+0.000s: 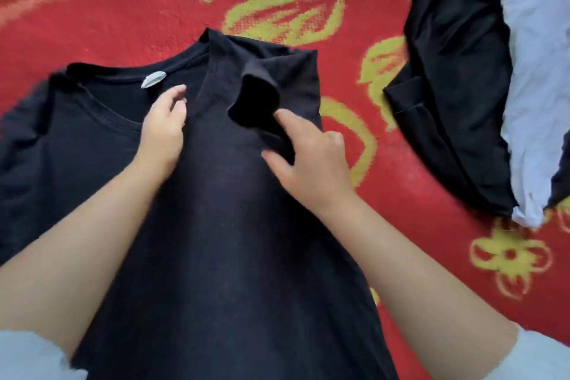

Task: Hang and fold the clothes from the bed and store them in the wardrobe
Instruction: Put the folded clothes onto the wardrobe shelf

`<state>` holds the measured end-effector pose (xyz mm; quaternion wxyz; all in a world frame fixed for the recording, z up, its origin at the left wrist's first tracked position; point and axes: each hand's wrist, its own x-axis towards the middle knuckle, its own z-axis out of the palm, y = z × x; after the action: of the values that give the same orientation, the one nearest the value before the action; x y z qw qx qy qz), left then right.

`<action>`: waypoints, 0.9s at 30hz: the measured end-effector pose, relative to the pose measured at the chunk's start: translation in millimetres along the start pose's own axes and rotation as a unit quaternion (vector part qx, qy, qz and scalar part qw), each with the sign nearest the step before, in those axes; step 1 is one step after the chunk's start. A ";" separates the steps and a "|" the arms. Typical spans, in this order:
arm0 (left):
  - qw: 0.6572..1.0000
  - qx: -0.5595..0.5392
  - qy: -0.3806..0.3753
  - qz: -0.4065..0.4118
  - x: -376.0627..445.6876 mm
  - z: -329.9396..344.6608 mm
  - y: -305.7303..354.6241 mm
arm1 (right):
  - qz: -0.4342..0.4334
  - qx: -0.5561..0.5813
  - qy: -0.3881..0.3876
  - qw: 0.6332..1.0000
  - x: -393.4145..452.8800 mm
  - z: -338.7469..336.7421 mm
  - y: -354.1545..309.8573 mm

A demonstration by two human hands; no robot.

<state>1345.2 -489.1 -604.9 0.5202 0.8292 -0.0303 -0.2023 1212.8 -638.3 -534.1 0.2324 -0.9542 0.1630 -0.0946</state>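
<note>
Pinched by the right hand is the shirt's folded sleeve; left hand rests flat, fingers relaxed — sleeve should be smoothed flat before folding.

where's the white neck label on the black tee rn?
In the head view, the white label sits inside the black T-shirt's collar, upper left of centre, just above the left hand's fingertips.
</note>
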 end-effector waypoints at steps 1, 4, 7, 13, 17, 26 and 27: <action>1.000 -0.002 0.005 -0.028 -2.2 -15.5 -5.3 | -0.025 0.022 -0.047 0.998 -14.5 10.4 -5.7; 0.996 0.011 -0.006 -0.083 -17.8 -40.6 -17.8 | 0.002 0.101 -0.116 0.988 -54.6 22.7 6.5; 0.995 0.069 -0.002 -0.071 -24.9 -39.0 -17.1 | 0.027 -0.014 -0.036 0.999 -78.1 28.8 42.1; 0.970 0.235 -0.025 0.054 -6.4 17.1 22.8 | 0.044 -0.080 0.006 0.996 -79.5 44.3 76.2; 0.957 0.270 -0.090 0.051 26.5 68.3 53.1 | 0.019 -0.030 -0.028 0.999 -92.6 44.2 92.8; 0.975 0.182 -0.128 0.026 74.8 134.6 85.0 | -0.024 -0.028 0.055 0.998 -103.4 42.5 131.2; 0.972 0.194 -0.131 0.033 77.6 138.8 84.0 | -0.026 -0.042 0.064 0.997 -108.2 43.7 135.5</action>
<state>1378.8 -665.8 -607.3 0.3474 0.8792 -0.1637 -0.2820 1087.3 -695.6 -647.9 0.1792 -0.9590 0.1563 -0.1542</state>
